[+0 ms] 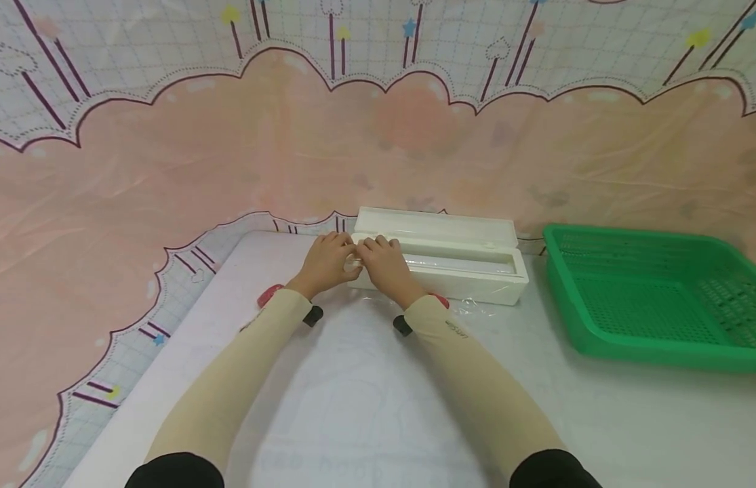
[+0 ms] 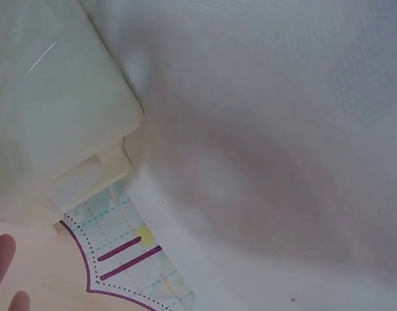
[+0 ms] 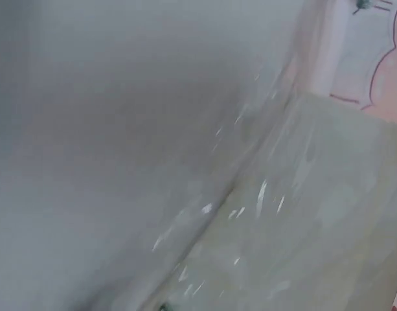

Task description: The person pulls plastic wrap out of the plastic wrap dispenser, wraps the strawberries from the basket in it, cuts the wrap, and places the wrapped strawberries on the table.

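A long white cling film dispenser (image 1: 469, 286) lies across the table with its lid (image 1: 439, 225) raised at the back. Inside it shows a clear, shiny roll (image 1: 457, 263). Clear cling film (image 1: 475, 307) spills over the front onto the table; in the right wrist view the wrinkled film (image 3: 266, 201) stretches along the box side. At the dispenser's left end, my left hand (image 1: 329, 263) and right hand (image 1: 386, 268) meet, fingers curled and pinching the film between them. The left wrist view has the box end (image 2: 56, 116) and a few fingertips (image 2: 0, 259); the pinch itself is mostly hidden.
To the right of the dispenser stands a green plastic basket (image 1: 646, 346) with perforated sides. A white sheet (image 1: 353, 407) covers the work surface. Behind and left of it spreads a peach patterned cloth (image 1: 231, 156).
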`<state>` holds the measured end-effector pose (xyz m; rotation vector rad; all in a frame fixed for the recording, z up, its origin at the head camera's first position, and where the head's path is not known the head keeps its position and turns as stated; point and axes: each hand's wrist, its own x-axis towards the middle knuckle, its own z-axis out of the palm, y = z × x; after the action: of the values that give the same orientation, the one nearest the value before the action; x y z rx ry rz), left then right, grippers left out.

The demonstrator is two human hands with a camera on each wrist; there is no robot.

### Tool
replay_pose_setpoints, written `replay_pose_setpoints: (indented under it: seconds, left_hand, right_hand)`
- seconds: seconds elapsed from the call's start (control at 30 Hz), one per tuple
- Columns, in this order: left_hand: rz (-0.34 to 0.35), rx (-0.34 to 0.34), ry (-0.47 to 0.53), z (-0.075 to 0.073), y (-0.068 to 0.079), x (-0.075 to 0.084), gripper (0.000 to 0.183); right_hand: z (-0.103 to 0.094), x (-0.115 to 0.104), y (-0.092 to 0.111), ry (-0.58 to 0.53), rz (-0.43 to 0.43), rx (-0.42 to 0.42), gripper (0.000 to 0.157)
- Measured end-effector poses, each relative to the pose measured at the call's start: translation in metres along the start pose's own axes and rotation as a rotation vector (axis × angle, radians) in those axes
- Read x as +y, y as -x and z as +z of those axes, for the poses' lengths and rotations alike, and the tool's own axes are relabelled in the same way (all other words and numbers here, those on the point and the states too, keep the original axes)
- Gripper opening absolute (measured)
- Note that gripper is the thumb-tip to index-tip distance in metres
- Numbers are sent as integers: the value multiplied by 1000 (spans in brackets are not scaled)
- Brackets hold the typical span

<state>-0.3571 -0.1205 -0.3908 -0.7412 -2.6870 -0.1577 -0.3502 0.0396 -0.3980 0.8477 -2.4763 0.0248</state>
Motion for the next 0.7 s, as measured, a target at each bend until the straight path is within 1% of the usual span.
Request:
replay_pose_setpoints:
  seconds: [0.07, 0.13, 0.2, 0.3, 0.4, 0.57, 0.63, 0.7]
  left_hand:
    - [3, 7, 9, 0, 0, 1, 25]
    - [1, 8, 20, 0, 1, 1, 25]
    - [-1, 8, 29, 0, 1, 2, 25]
    - [-6, 9, 39, 0, 2, 2, 24]
    - [-8, 15, 38, 2, 2, 2, 23]
    - [-9, 21, 36, 3, 3, 3, 21]
    - [-12, 18, 40, 2, 3, 4, 21]
    - [-15, 12, 41, 1, 4, 5, 22]
  right_hand:
    - [-1, 4, 3, 19, 5, -35, 24]
    - [-2, 8, 6, 31, -1, -50, 22]
    - [-3, 12, 9, 33, -7, -52, 18]
    - [-6, 15, 12, 10, -4, -29, 13]
    - [-8, 16, 14, -23, 46, -14, 13]
    - [-8, 18, 13, -120, 181, -23, 17]
    - [-7, 18, 13, -155, 212, -21, 16]
    - [-6, 18, 14, -151, 222, -14, 16]
